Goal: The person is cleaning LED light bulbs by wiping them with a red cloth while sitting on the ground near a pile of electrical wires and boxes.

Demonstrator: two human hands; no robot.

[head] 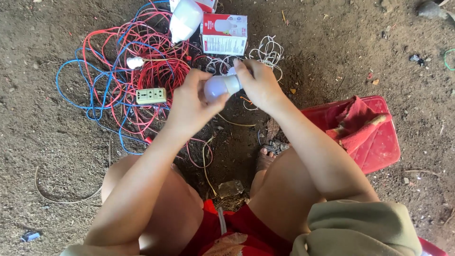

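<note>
2 hands meet above the dirt ground (57,142): the left hand (189,102) cups the round end of a white light bulb (217,87), and the right hand (258,83) pinches its base. Just beyond lie tangled red and blue wires (128,61), a beige socket block (151,96), a second larger bulb (185,20) and a red-and-white carton (224,34). A red plastic lid (379,147) sits to the right.

Smooth plastic over rough dirt

A matt white plastic bulb (217,87) is lying above dry, gritty earth (57,156); plastic-coated wires (142,47) are looking glossy.
</note>
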